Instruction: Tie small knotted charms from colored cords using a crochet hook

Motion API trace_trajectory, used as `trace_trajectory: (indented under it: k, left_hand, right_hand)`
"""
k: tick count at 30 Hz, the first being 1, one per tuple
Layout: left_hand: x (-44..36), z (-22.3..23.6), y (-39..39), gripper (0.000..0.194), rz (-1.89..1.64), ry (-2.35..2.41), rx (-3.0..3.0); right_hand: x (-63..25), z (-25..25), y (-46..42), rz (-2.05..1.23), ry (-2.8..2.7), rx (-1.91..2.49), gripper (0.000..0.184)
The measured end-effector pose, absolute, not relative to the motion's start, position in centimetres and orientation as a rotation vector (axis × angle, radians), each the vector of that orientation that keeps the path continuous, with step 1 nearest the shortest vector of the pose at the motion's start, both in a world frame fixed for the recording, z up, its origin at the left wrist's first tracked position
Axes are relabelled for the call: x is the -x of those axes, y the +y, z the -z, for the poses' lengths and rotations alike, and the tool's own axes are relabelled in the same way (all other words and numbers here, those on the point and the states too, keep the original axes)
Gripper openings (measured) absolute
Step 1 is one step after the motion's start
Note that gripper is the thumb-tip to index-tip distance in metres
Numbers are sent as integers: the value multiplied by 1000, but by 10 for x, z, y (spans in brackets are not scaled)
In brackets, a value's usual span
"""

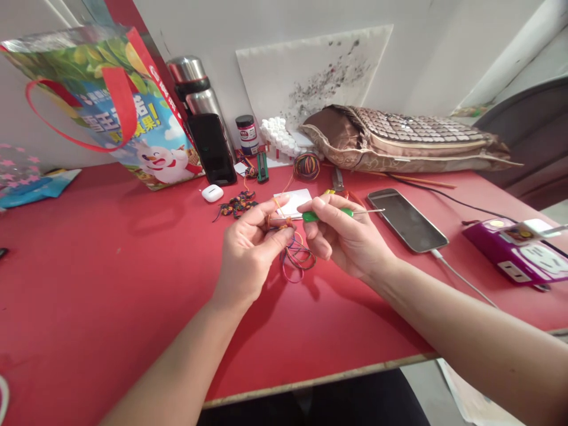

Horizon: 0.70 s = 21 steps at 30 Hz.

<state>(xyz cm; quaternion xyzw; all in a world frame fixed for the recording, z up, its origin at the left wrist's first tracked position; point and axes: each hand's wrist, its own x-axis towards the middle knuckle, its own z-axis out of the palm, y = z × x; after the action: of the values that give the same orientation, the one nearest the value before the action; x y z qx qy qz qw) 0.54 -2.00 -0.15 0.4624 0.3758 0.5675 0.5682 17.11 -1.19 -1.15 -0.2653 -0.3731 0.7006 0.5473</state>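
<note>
My left hand (248, 251) pinches a small piece of orange-brown crochet work (280, 223) between thumb and fingers. Loose multicoloured yarn (298, 260) hangs in loops below it, and a strand runs up over the index finger toward a ball of yarn (306, 166). Held in my right hand (344, 234) is a crochet hook with a green handle (310, 216); a thin metal end sticks out to the right. A short metal shaft shows at the work, but its link to the green handle is unclear. Both hands are just above the red table, close together.
Behind my hands lie a white card (294, 203), a dark knotted yarn piece (237, 205) and a white earbud case (212, 193). A phone (215, 148) leans against a steel flask (190, 77). Rightward are a charging phone (407, 220) and a purple power strip (517, 251).
</note>
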Motion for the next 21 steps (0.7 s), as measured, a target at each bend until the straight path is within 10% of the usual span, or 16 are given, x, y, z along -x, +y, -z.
trace_trajectory:
  k: [21]
  left_hand:
    - [0,-3,-16,38,-1413,875,-1011]
  right_hand:
    - [-175,11,-10,-1768,-841,533,26]
